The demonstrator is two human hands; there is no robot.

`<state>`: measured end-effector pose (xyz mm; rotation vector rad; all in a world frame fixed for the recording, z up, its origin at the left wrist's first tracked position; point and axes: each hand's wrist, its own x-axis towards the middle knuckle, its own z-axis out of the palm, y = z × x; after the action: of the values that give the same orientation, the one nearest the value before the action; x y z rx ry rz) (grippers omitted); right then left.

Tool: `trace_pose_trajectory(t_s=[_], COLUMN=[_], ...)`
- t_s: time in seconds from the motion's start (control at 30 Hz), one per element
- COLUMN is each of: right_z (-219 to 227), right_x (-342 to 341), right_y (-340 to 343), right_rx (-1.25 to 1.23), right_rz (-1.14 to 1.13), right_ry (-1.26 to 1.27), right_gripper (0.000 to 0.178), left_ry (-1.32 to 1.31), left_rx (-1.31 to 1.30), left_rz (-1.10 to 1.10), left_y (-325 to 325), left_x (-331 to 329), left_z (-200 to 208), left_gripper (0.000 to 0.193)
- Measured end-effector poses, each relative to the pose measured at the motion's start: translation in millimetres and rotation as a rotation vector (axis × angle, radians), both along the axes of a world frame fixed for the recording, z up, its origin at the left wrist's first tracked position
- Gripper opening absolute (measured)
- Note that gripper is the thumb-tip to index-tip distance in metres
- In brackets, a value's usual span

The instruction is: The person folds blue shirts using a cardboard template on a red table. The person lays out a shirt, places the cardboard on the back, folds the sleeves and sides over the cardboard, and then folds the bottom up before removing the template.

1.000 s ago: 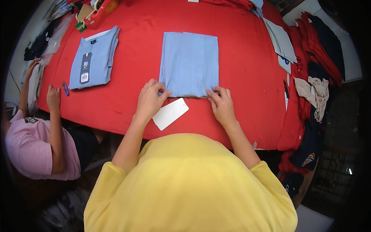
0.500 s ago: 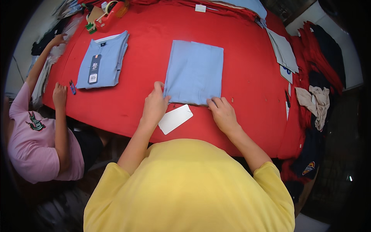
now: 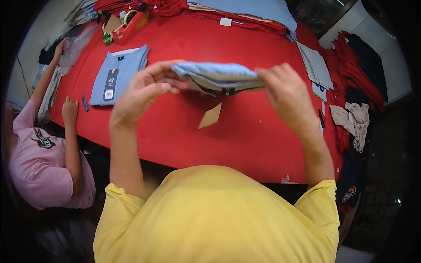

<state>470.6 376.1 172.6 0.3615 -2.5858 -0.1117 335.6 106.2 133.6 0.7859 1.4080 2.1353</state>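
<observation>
At the far left corner of the red table (image 3: 210, 149), a roll of cream tape (image 3: 126, 16) is seated in a red dispenser (image 3: 133, 27). Clear plastic bags (image 3: 81, 44) are heaped along the left edge, contents not made out; they are reached by one hand (image 3: 60, 47) of a co-worker in pink, whose other hand (image 3: 69, 111) is rested at the table edge.

Above the table's middle, clear of its surface, a folded blue shirt (image 3: 217, 72) is held nearly edge-on between both hands. Its right end is gripped by the fingers of the right hand (image 3: 287, 94). Its left end is met by the fingers of the left hand (image 3: 142, 92), with the thumb spread off the cloth; whether it is pinched there cannot be told. A tan tag (image 3: 210, 116) is hung just below the shirt, attachment unclear.

A second folded blue shirt (image 3: 125, 65), topped by a dark tag (image 3: 110, 85), is laid flat beyond the left hand, partly covered by it. Blue snips (image 3: 84, 104) are placed just beside.
</observation>
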Motion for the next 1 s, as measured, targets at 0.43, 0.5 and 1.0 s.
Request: trace_pose_trajectory(t_s=[0.43,0.5,1.0], right_z=[-136.8,-147.1,-162.9], right_x=[-128.4,-132.5,-130.0], right_y=[64.5,66.7,69.3], right_rx=[-0.618,-0.708,-0.924], right_rz=[-0.192,-0.204,-0.266], right_ry=[-0.788,-0.797,-0.802], right_gripper=[0.026,0.024,0.015], left_ry=[-0.166,-0.107,0.021], left_rx=[-0.618,-0.609,-0.743], left_rz=[0.073,-0.004,-0.077], left_y=[70.3,68.5,92.2], left_x=[-125.0,-132.6,-158.0], left_z=[-147.8,-151.7,-155.4], left_gripper=[0.016,0.016,0.018])
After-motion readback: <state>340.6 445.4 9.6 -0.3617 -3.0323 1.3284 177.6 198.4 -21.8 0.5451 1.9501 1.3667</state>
